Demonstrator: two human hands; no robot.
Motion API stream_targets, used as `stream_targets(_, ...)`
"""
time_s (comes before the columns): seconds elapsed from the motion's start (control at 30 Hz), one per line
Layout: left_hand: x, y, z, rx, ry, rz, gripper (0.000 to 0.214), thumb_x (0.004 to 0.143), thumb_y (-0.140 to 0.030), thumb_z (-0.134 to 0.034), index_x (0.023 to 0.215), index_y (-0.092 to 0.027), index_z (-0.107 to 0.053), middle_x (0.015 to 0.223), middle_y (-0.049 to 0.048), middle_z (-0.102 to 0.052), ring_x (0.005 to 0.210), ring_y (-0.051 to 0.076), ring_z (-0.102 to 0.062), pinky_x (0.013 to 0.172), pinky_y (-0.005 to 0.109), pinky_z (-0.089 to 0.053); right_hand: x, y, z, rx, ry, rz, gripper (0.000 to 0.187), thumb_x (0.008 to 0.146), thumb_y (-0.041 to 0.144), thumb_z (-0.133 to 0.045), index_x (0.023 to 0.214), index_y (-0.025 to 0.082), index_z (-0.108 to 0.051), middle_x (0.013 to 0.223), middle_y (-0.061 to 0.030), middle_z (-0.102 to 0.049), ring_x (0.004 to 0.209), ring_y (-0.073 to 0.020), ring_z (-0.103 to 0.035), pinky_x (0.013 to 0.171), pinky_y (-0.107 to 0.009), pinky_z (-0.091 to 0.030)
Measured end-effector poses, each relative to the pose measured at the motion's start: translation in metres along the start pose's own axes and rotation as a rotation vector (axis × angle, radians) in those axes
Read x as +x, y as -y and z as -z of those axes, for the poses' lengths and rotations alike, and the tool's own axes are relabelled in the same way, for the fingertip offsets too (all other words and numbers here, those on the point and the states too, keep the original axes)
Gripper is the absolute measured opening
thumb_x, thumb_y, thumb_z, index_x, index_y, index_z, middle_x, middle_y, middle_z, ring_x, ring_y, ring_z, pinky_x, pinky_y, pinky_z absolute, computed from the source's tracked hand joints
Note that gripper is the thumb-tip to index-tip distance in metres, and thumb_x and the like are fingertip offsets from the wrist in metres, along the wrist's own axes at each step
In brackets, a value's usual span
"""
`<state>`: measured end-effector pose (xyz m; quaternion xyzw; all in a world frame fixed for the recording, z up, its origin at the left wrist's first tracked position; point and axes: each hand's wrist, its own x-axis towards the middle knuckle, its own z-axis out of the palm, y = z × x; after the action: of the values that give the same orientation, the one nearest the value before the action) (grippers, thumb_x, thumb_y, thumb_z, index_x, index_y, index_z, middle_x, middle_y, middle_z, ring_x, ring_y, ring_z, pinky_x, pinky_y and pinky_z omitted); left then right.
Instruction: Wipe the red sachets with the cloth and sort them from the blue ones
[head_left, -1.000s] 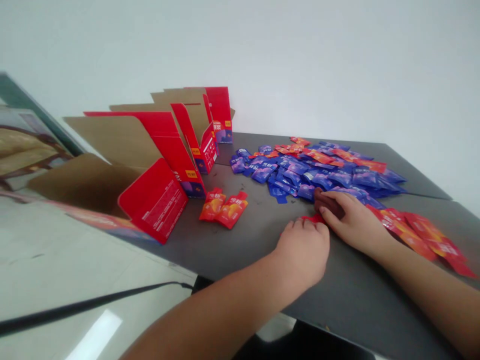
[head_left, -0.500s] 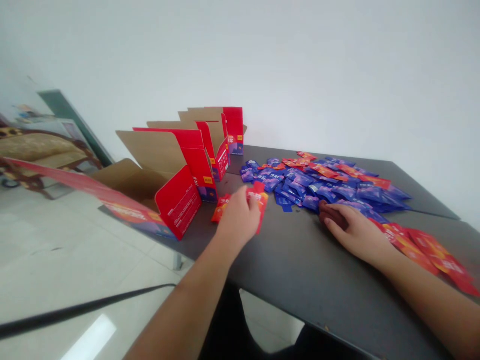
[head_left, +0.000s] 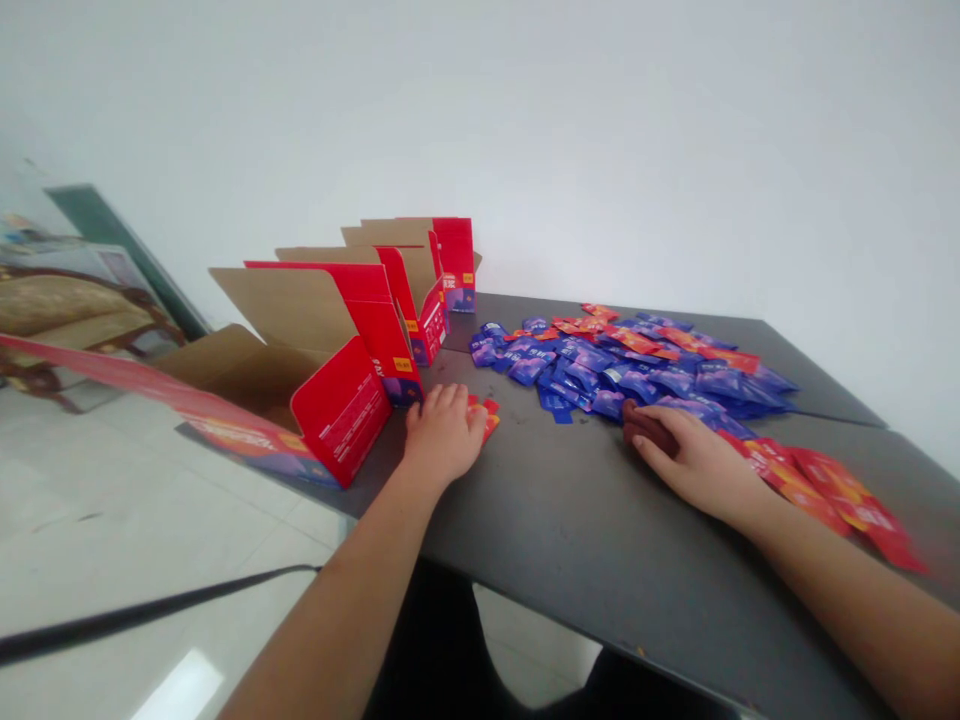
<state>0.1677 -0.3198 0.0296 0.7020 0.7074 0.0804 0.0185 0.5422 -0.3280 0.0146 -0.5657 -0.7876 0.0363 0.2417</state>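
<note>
My left hand (head_left: 448, 435) is low over the table beside the nearest box, its fingers bent down around red sachets (head_left: 491, 415) whose edges stick out on the right. My right hand (head_left: 694, 455) rests on the table at the front of the blue sachet pile (head_left: 585, 365). Its fingers curl round, and a dark reddish-brown patch shows at the fingertips; what it is I cannot make out. More red sachets (head_left: 832, 490) lie overlapped by my right forearm.
The nearest red carton (head_left: 352, 400) stands with its flaps up, hanging over the table's left edge. More open cartons (head_left: 454, 265) line up behind it towards the wall. Several red sachets (head_left: 637, 340) are mixed into the blue pile on the dark table (head_left: 555, 530).
My left hand has brought the red sachet leftward and down onto the spot where another red sachet lay, near the carton. My right hand stays by the pile. The view has shifted slightly.
</note>
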Motion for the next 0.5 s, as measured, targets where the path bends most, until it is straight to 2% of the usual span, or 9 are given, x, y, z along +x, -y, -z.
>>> stream_targets(0.07,0.001,0.001,-0.005,0.010,0.058,-0.059,0.071,0.106,-0.059,-0.030,0.166,-0.021,-0.038,0.175,0.0104,-0.031,0.162,0.032,-0.026,0.130,0.059,-0.023,0.000,0.001,0.001,0.000,0.010,-0.005,0.044,0.102,0.053,-0.053,0.135,0.025,-0.062,0.132,-0.0107,-0.071,0.120,-0.0317,-0.069,0.105,-0.050,-0.055)
stream_targets(0.17,0.005,0.005,-0.011,0.026,0.130,-0.077,0.079,0.104,-0.063,-0.035,0.168,-0.018,-0.033,0.176,0.0123,-0.026,0.163,0.034,-0.026,0.129,0.062,-0.024,-0.001,0.005,0.004,-0.002,0.037,-0.004,0.043,0.104,0.051,-0.051,0.136,0.025,-0.061,0.133,-0.0108,-0.070,0.120,-0.0310,-0.068,0.104,-0.049,-0.055)
stream_targets(0.23,0.008,0.006,-0.011,0.041,0.143,-0.080,0.080,0.104,-0.063,-0.035,0.168,-0.017,-0.034,0.176,0.0138,-0.027,0.162,0.036,-0.027,0.128,0.065,-0.025,-0.002,0.009,0.007,-0.019,0.058,0.015,0.042,0.104,0.049,-0.051,0.137,0.024,-0.061,0.133,-0.0115,-0.069,0.120,-0.0305,-0.068,0.104,-0.047,-0.055)
stream_targets(0.3,0.006,0.000,-0.008,0.062,0.116,-0.091,0.080,0.104,-0.062,-0.036,0.168,-0.014,-0.033,0.176,0.0166,-0.025,0.164,0.039,-0.021,0.128,0.068,-0.020,-0.006,0.016,0.010,-0.069,0.087,0.053,0.046,0.103,0.048,-0.053,0.141,0.023,-0.059,0.135,-0.0127,-0.067,0.120,-0.0305,-0.068,0.103,-0.047,-0.055)
stream_targets(0.4,-0.004,-0.026,0.000,0.074,-0.035,-0.189,0.078,0.107,-0.056,-0.037,0.170,-0.011,-0.028,0.177,0.0177,-0.020,0.166,0.037,-0.010,0.131,0.066,-0.010,-0.014,0.030,0.014,-0.166,0.144,0.143,0.052,0.100,0.046,-0.059,0.146,0.023,-0.056,0.135,-0.0137,-0.066,0.116,-0.0313,-0.068,0.101,-0.046,-0.054)
stream_targets(0.5,-0.017,-0.072,0.011,-0.015,-0.188,-0.404,0.069,0.110,-0.051,-0.037,0.168,-0.014,-0.033,0.175,0.0139,-0.030,0.165,0.036,-0.017,0.131,0.063,-0.017,-0.022,0.043,0.016,-0.210,0.165,0.225,0.050,0.100,0.041,-0.059,0.147,0.023,-0.058,0.132,-0.0139,-0.067,0.112,-0.0298,-0.068,0.097,-0.043,-0.054)
